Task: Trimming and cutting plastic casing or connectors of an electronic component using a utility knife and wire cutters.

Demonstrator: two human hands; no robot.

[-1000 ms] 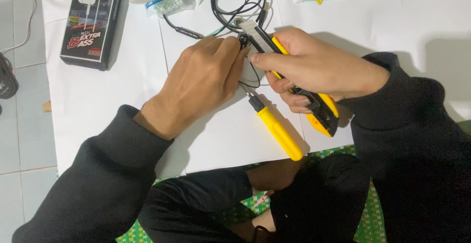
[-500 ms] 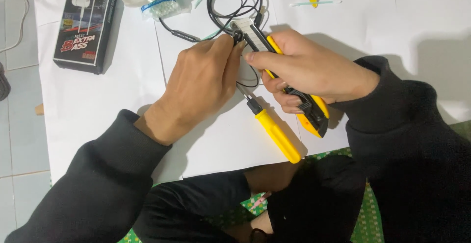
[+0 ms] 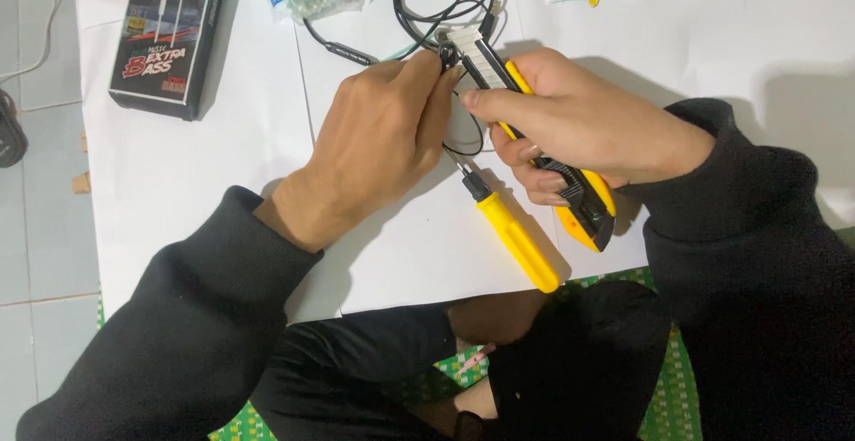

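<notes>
Screwdriver (image 3: 515, 238) lies nearest on the bench (image 3: 223, 165); beyond it our right hand (image 3: 579, 129) grips a yellow utility knife (image 3: 534, 129), blade meeting the black cable (image 3: 436, 4) pinched in our left hand (image 3: 383, 138): a slip could nick fingertips or sever wire

A black earphone box (image 3: 169, 36) is lying at the white surface's (image 3: 223, 165) far left; a yellow-handled screwdriver (image 3: 515, 234) is resting nearer, beside green patterned matting (image 3: 663, 387).

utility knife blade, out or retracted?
Out. The utility knife in the right hand shows a pale segmented blade past its yellow body, tip at the black cable pinched by the left hand.
</notes>
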